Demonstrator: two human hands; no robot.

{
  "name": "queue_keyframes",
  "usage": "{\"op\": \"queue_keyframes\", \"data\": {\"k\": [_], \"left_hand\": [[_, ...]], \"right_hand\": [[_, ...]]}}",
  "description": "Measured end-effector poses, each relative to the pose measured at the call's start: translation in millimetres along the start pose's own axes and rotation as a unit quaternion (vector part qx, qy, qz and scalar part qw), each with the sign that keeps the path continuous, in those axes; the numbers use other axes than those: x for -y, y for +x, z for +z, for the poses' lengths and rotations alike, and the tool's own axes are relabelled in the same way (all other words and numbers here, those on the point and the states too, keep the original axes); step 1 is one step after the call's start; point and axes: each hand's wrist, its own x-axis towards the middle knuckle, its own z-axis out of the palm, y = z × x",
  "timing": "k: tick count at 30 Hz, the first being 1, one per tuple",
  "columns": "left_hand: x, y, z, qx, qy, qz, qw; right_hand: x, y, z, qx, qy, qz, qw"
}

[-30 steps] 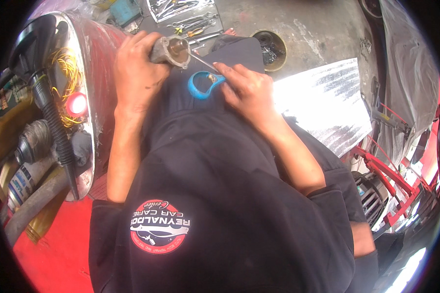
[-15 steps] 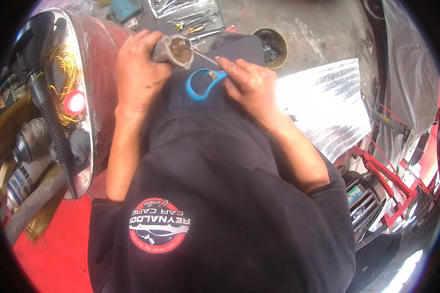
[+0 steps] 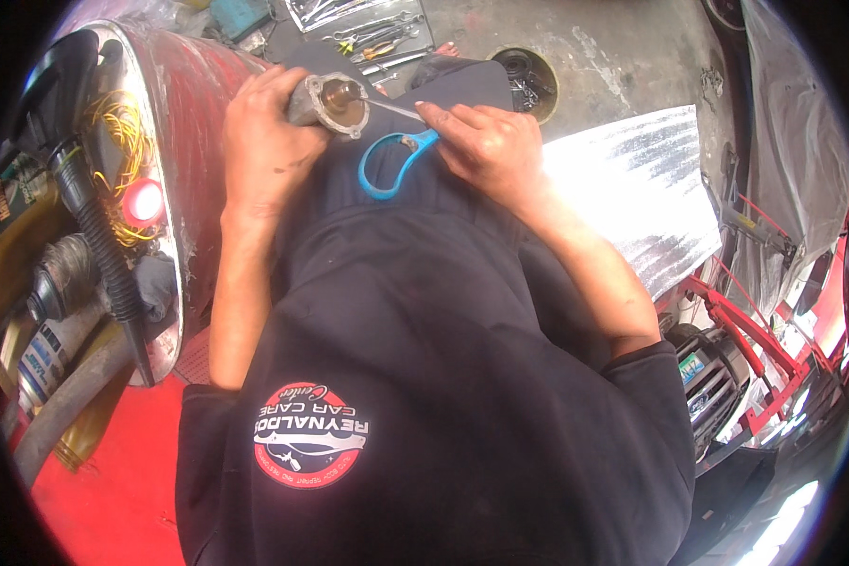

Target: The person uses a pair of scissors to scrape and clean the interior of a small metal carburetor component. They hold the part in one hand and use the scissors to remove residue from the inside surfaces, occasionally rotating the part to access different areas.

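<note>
My left hand [image 3: 272, 141] grips a dull metal housing [image 3: 357, 128], its flanged open end turned up toward me and to the right. Inside the opening sits a brownish round core. My right hand [image 3: 495, 156] is closed on a scissors blade with a blue loop handle [image 3: 379, 194]. The blade slants up and left from my fingers, and its tip meets the core at the mouth of the housing. The loop hangs below the blade over my dark-clothed lap. My left fingertips are partly hidden behind the housing.
At my left stands a cut-open drum [image 3: 203, 123] holding a black funnel [image 3: 102, 236], yellow wire [image 3: 127, 132] and bottles. Wrenches lie on a tool tray [image 3: 420, 42] ahead. A round bin [image 3: 549, 90] with small parts and a shiny sheet [image 3: 623, 179] are on the right.
The housing has tipped slightly, so its opening shows more. My right hand has shifted a little to the right, with the blade still at the opening.
</note>
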Motion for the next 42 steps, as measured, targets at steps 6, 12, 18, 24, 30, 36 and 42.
{"op": "queue_keyframes", "data": {"k": [6, 12, 18, 24, 30, 36, 42], "left_hand": [[8.8, -1.8, -0.7, 0.032, -0.026, -0.04, 0.998], [-0.9, 0.9, -9.5, 0.128, -0.084, -0.089, 0.984], [8.7, 3.8, -13.8, 0.234, -0.171, -0.163, 0.943], [30.5, -0.6, -6.5, 0.259, -0.301, -0.186, 0.899], [24.3, 3.2, -8.9, 0.266, -0.248, -0.168, 0.916], [17.2, 5.9, -11.4, 0.251, -0.253, -0.18, 0.917], [21.2, 4.8, -11.4, 0.26, -0.259, -0.179, 0.913]], "right_hand": [[5.1, 1.5, -18.2, 0.059, -0.035, -0.028, 0.997], [-25.7, 12.6, -16.6, 0.034, -0.071, -0.134, 0.988], [-39.3, 24.0, -23.1, 0.004, -0.134, -0.243, 0.961], [-37.4, 23.6, -33.0, 0.004, -0.13, -0.238, 0.962], [-41.4, 13.6, -36.2, 0.099, -0.027, -0.194, 0.976], [-47.3, 9.4, -25.8, 0.094, -0.021, -0.164, 0.982], [-42.4, -0.3, -35.5, 0.025, 0.055, -0.068, 0.996]]}}
